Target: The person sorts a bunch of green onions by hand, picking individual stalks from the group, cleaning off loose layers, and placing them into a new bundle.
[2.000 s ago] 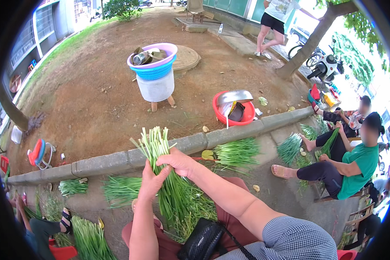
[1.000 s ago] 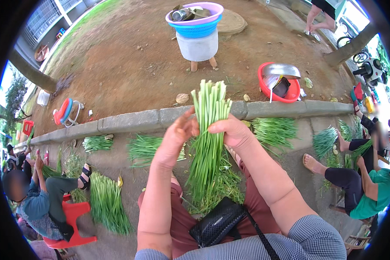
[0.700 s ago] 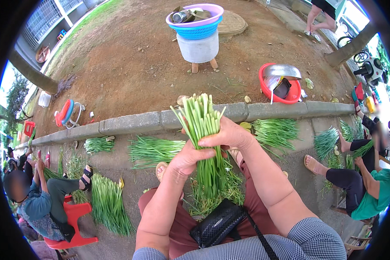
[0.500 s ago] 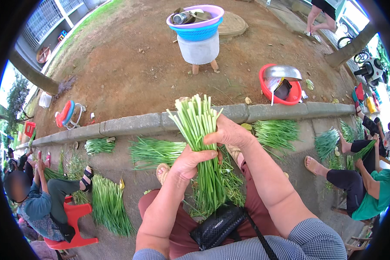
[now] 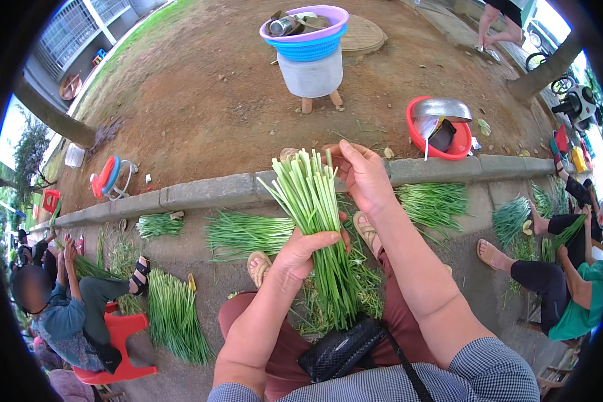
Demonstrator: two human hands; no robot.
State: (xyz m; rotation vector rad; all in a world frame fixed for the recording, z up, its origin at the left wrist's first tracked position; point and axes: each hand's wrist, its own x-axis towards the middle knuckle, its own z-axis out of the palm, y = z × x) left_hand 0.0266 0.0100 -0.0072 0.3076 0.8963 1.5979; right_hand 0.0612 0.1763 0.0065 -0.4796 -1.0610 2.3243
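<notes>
My left hand (image 5: 306, 252) is closed round the middle of a thick bunch of garlic chives (image 5: 321, 221), which stands upright over my lap. Pale cut ends fan out at its top, and green leaves hang down below my grip. Beside those pale ends is my right hand (image 5: 363, 175), its fingers loosely bent and apart, the tips by the outermost stalks at the right. Loose chive leaves and trimmings (image 5: 368, 285) lie on the ground between my feet, partly hidden by the bunch. A black bag (image 5: 338, 348) rests on my lap.
Chive piles lie along the stone kerb (image 5: 208, 192), including a left pile (image 5: 251, 232) and a right pile (image 5: 432, 206). Beyond it stand a red basin (image 5: 454, 149) and stacked basins (image 5: 308, 47) on a stool. Seated people flank me; a red chair (image 5: 124, 335) is at left.
My right hand has let go of the bunch and lifted up and right to its pale ends. The left hand keeps its grip. The whole view has shifted slightly.
</notes>
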